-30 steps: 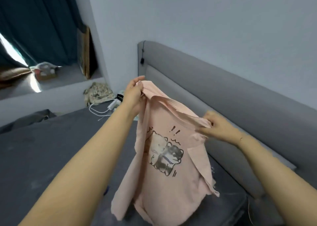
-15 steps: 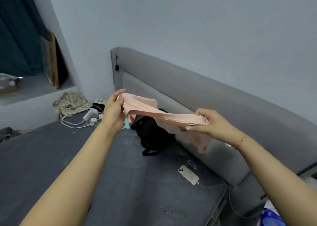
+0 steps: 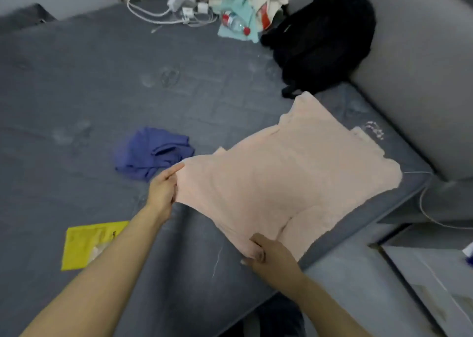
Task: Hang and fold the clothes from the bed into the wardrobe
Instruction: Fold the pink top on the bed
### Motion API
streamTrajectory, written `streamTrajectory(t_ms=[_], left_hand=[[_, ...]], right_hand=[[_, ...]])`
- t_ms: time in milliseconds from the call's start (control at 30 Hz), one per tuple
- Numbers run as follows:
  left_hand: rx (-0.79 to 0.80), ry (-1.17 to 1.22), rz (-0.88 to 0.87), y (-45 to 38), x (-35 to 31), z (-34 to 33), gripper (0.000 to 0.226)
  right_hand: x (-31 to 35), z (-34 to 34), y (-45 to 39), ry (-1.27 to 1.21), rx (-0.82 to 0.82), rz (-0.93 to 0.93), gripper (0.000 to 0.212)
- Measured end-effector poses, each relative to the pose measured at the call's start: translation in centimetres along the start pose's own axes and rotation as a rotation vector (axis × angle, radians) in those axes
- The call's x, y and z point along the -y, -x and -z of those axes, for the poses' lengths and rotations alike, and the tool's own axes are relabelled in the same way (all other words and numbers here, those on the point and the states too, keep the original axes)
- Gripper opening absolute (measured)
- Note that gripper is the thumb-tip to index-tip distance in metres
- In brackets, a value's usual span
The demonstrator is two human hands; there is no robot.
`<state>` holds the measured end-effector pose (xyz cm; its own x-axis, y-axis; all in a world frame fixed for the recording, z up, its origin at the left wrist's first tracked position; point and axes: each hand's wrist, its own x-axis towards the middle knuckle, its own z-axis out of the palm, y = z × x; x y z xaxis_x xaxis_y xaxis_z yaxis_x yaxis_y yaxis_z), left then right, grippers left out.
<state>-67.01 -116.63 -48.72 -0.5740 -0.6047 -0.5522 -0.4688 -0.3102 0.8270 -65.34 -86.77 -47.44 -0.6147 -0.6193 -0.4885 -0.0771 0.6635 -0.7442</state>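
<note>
Down onto the bed (image 3: pixel 107 85) has come the pink shirt (image 3: pixel 286 173), which half a second ago was held up in the air like a stretched band between the two hands. Now it lies spread out, plain side up, near the right edge of the bed and close to the gray headboard (image 3: pixel 419 75). Its near part still looks lifted a little where the hands hold it.

Both hands are clamped on the shirt. The left hand (image 3: pixel 163 190) pinches its left edge. The right hand (image 3: pixel 266 254) grips the near edge, with the fingers curled into the cloth. The hands are well apart, so the cloth is pulled wide between them.

I think the folding of this shirt is only starting. It is laid out, but no side is turned over yet. No wardrobe shows, so nothing can be seen put away.

More is left to do. A black bag (image 3: pixel 325 37) leans on the headboard near the far right corner of the bed. A crumpled blue cloth (image 3: pixel 151 152) lies in the middle of the bed, just left of the shirt, not folded. At the far edge sits a pile with a mint cloth (image 3: pixel 238 16), white chargers with cables (image 3: pixel 179 4) and a small bottle (image 3: pixel 234 23). A yellow packet (image 3: pixel 89 244) lies near the front edge, left of the arms.
</note>
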Motion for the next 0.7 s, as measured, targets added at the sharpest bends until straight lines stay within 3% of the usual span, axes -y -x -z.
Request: streamTrajectory(t_ms=[133, 233, 367, 500, 533, 600, 700], left_hand=[[-0.145, -0.09, 0.112, -4.1, 10.9, 5.8, 0.045], [-0.245, -0.152, 0.165, -5.4, 16.0, 8.3, 0.044], [-0.204, -0.244, 0.153, -5.0, 19.4, 8.5, 0.039], [-0.37, -0.682, -0.017, -0.1, 19.3, 6.1, 0.044], [-0.339, -0.681, -0.085, 1.7, 19.1, 4.8, 0.038], [-0.123, -0.598, -0.168, 5.3, 19.1, 1.5, 0.03], [0.183, -0.645, -0.156, 9.4, 20.4, -4.9, 0.025]], right_hand=[[-4.1, -12.4, -3.4, -0.091, 0.117, -0.039, 0.041], [-5.7, -18.4, -5.1, -0.049, 0.183, -0.039, 0.031], [-6.3, -20.8, -5.5, -0.088, 0.296, -0.068, 0.023], [-7.1, -17.8, -3.3, -0.36, 0.242, -0.264, 0.023], [-7.7, -16.3, -2.6, -0.413, 0.171, -0.299, 0.021], [-9.7, -12.7, -1.2, -0.502, -0.005, -0.377, 0.02], [-14.1, -6.7, 0.7, -0.652, -0.295, -0.595, 0.019]])
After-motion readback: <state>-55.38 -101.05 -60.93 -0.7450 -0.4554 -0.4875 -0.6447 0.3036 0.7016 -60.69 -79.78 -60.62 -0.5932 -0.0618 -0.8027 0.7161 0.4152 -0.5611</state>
